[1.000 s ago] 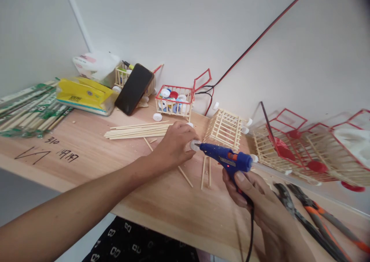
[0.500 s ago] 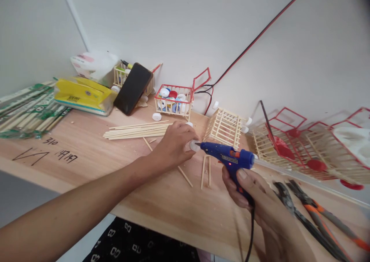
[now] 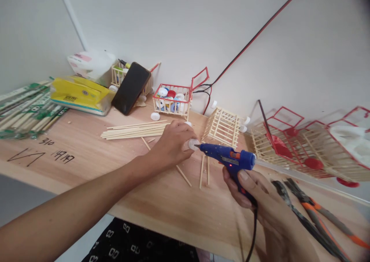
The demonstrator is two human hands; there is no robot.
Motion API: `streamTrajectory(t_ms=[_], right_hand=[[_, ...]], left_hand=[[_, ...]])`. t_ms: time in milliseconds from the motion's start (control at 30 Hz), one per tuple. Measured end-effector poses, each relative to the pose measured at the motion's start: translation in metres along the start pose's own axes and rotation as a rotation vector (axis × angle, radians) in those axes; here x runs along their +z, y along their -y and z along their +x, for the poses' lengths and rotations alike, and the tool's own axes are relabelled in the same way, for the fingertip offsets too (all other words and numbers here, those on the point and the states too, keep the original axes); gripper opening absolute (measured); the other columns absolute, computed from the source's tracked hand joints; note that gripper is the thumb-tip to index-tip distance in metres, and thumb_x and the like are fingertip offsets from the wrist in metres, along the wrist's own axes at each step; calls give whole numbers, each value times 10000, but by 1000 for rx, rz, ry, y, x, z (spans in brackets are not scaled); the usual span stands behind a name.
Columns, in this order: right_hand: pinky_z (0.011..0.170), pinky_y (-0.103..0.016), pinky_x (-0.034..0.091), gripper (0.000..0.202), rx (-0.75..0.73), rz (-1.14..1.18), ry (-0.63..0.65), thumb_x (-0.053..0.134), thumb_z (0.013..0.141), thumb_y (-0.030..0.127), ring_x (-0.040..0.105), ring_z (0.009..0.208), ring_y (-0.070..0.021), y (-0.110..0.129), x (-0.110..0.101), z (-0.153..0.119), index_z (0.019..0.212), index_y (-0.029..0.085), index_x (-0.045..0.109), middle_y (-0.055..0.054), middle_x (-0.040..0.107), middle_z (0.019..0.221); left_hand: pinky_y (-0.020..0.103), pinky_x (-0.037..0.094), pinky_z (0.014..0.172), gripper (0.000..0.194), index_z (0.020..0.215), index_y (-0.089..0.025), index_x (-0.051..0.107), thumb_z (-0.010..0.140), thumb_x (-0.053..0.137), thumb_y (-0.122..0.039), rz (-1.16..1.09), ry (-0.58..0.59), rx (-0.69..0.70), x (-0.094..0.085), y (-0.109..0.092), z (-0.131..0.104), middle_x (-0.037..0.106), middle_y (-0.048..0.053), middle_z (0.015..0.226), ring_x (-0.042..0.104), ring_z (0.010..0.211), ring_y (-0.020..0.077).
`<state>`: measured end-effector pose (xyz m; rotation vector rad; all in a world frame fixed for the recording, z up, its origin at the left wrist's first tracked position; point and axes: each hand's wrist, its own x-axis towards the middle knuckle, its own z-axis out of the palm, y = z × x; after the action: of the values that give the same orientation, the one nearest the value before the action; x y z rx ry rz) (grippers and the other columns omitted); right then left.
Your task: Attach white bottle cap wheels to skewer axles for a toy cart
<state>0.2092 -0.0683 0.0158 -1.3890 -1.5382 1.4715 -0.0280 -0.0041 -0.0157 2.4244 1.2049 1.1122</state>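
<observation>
Gluing, by the look of it: the left hand (image 3: 172, 143) pinches a white cap (image 3: 192, 144) over the table (image 3: 162, 196), the right hand's fingers (image 3: 248, 180) grip the blue glue gun (image 3: 221, 153), nozzle (image 3: 197, 146) at the cap, next move wanting steady aim.

Count: 1 left hand (image 3: 176, 141), 1 right hand (image 3: 258, 192), 1 glue gun (image 3: 228, 156), 1 white cap (image 3: 192, 144) pinched. 1 phone (image 3: 131, 88), 1 marker (image 3: 124, 64), 1 yellow pack (image 3: 79, 94), 2 pliers-type tools (image 3: 300, 194). Carts: 1 red-rimmed (image 3: 190, 96), 1 tipped plain one (image 3: 222, 127), 1 behind phone (image 3: 117, 77), 2+ in right cluster (image 3: 320, 144), overlapping. 2 parallel loose sticks (image 3: 201, 173); stick pile (image 3: 133, 131) too overlapped to count.
</observation>
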Motion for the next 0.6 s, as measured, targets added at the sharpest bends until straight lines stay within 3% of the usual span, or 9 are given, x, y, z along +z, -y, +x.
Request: streamTrajectory(t_ms=[600], right_hand=[[449,-248,130,434,-30,-40,30,519,833,590,222,433,-62,-1,2,2,743,166,525,61,330,483]], left_hand=[[413,388,890,178,929,-200,664,758,617,-212,-6,20,-7,1,-1,0,660,48,1003,515,1026,249]])
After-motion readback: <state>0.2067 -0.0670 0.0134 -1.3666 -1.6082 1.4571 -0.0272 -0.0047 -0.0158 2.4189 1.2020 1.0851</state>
